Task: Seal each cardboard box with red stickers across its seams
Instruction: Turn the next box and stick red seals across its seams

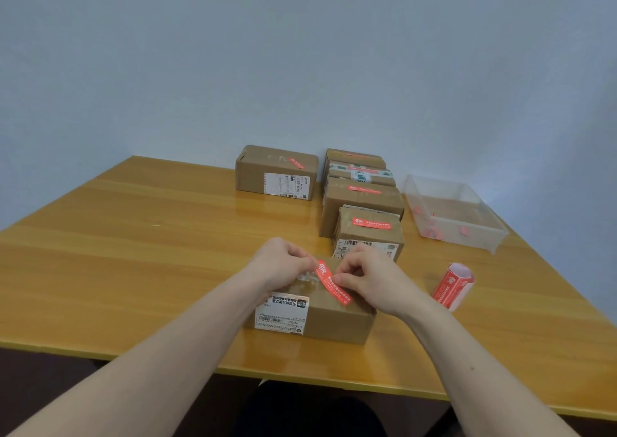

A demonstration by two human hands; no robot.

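Near the front edge of the wooden table (pixel 133 236), a cardboard box (pixel 337 319) is seen. Over its top a red sticker (pixel 334 282) is pinched at opposite ends by the left hand (pixel 280 263) and the right hand (pixel 370 278).

Glossy yellow wooden table (pixel 133 236) against plain pale-blue wall (pixel 300 52)
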